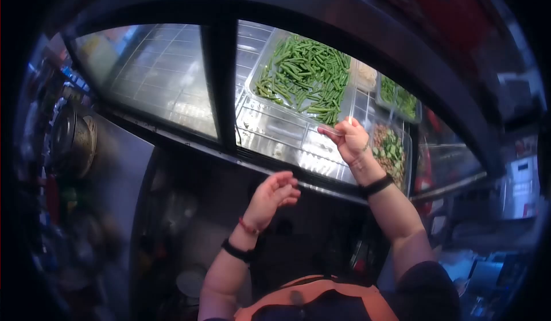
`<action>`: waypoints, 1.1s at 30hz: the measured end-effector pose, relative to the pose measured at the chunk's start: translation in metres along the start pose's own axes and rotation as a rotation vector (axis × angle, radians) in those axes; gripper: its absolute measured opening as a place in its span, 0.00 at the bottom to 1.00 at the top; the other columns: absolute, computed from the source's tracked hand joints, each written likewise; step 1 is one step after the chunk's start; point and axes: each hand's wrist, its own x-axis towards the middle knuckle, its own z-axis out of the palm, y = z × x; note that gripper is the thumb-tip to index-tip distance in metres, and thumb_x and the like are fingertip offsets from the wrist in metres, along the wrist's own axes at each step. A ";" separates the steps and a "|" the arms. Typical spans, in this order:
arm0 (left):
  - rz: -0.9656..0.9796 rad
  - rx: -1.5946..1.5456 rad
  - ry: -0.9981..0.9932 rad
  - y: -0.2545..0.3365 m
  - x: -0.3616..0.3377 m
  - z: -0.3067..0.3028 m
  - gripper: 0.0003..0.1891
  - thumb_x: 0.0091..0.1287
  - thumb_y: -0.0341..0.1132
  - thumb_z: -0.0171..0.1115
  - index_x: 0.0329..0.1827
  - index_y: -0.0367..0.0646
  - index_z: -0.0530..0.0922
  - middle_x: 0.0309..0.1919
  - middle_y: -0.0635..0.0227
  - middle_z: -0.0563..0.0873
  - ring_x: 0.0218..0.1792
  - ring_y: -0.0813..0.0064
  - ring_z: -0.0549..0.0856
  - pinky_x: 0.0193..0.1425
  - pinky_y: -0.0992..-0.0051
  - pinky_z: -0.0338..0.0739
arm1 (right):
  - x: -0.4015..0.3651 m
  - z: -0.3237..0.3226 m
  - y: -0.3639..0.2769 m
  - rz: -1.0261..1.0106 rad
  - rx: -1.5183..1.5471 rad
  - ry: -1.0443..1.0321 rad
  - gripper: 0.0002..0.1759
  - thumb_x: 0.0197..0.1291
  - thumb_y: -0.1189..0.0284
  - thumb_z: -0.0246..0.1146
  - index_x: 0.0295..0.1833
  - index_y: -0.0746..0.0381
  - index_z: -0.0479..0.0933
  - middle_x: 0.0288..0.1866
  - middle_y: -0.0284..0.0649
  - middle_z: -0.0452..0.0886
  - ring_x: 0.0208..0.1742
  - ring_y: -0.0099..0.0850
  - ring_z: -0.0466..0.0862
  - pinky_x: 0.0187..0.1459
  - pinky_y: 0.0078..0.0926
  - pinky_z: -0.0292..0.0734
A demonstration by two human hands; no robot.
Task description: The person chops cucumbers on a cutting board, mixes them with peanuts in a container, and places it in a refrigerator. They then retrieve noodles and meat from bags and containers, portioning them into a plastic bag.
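My right hand [349, 140] reaches into a glass-fronted case, its fingers closed on the near right edge of a clear tray [293, 114]. Green beans [310, 71] are spread over that tray. My left hand [275, 194] hangs in front of the case's lower frame, fingers loosely curled and apart, with nothing in it. Just right of my right hand is a clear container with a mix of sliced green vegetable and brown pieces [390, 151].
Behind, a tub of pale food [364, 75] stands beside a container of leafy greens [397, 97]. A dark post [221, 80] divides the glass. Wire racks [166, 74] lie left of it. A metal counter [117, 160] with a round pot [72, 137] is at the left.
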 end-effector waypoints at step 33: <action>-0.207 -0.472 0.104 -0.060 0.153 0.078 0.14 0.59 0.20 0.49 0.49 0.31 0.70 0.48 0.56 0.77 0.52 0.52 0.78 0.56 0.42 0.74 | -0.037 -0.097 -0.056 -0.643 -1.402 -0.034 0.31 0.49 0.76 0.65 0.63 0.57 0.69 0.64 0.51 0.68 0.64 0.47 0.70 0.61 0.39 0.69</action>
